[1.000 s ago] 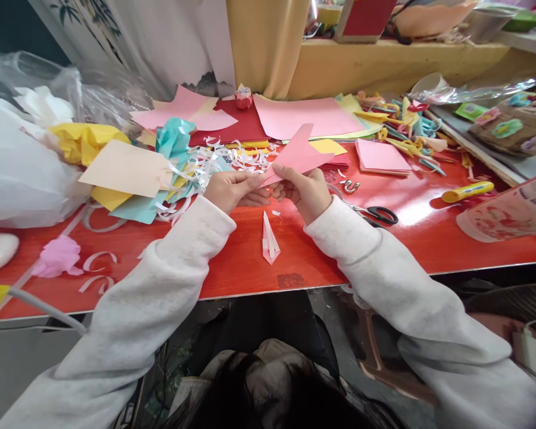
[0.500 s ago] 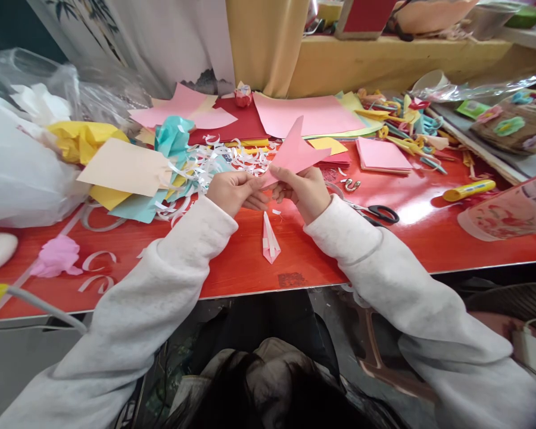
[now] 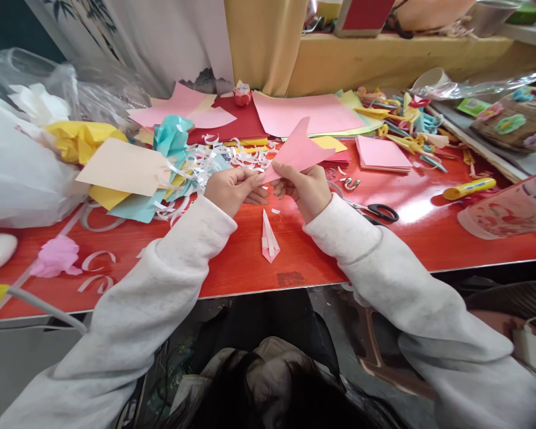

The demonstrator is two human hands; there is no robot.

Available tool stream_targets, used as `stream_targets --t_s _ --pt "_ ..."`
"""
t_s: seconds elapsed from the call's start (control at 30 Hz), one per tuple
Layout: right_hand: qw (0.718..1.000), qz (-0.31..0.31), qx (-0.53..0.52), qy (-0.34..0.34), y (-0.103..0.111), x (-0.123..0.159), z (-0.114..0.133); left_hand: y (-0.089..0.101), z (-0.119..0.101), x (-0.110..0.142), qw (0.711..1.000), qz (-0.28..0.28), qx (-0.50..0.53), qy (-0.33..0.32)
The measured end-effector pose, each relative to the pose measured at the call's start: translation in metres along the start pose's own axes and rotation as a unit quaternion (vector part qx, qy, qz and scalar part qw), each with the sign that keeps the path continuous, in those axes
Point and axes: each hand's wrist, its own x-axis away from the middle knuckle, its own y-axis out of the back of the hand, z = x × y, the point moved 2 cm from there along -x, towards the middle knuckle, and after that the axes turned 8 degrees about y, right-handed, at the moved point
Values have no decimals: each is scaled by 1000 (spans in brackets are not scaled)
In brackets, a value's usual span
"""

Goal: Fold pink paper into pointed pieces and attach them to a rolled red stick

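Observation:
Both hands hold a folded piece of pink paper (image 3: 298, 150) above the red table, its two pointed flaps fanning away from me. My right hand (image 3: 304, 187) pinches its lower part between thumb and fingers. With thumb and fingertips, my left hand (image 3: 237, 189) grips the paper's near left corner; the exact contact is partly hidden. Below the hands, a small folded pink paper piece (image 3: 270, 241) lies on the table with its narrow tip pointing away. Scissors (image 3: 377, 212) with black handles rest just right of my right hand, partly behind the sleeve.
White paper shreds (image 3: 232, 156) and a beige sheet (image 3: 124, 167) lie left of the hands. A pink paper stack (image 3: 383, 154), a yellow glue-stick-like tube (image 3: 469, 189) and a patterned cup (image 3: 509, 205) are on the right. The table's front edge (image 3: 268, 292) runs before my lap.
The pink paper has turned slightly, its upper point leaning further right. Both hands keep their grip and have barely moved.

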Motion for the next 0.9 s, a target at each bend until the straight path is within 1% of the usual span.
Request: stream_targets --t_s 0.27,0.53,0.63,0.77,0.9 --pt "1000 -18 -8 2 4 -3 -1 2 1 -2 999 4 27 19" --pt "1000 -7 -8 11 5 -4 -3 4 -1 -2 997 30 57 35" --pt "1000 -13 1 11 5 -4 -3 3 0 -2 998 26 51 21" --pt "999 -29 26 17 8 -6 -2 4 2 -4 999 -2 26 -22" --pt "999 -27 32 25 9 -7 -2 4 3 -5 998 -13 17 -52"
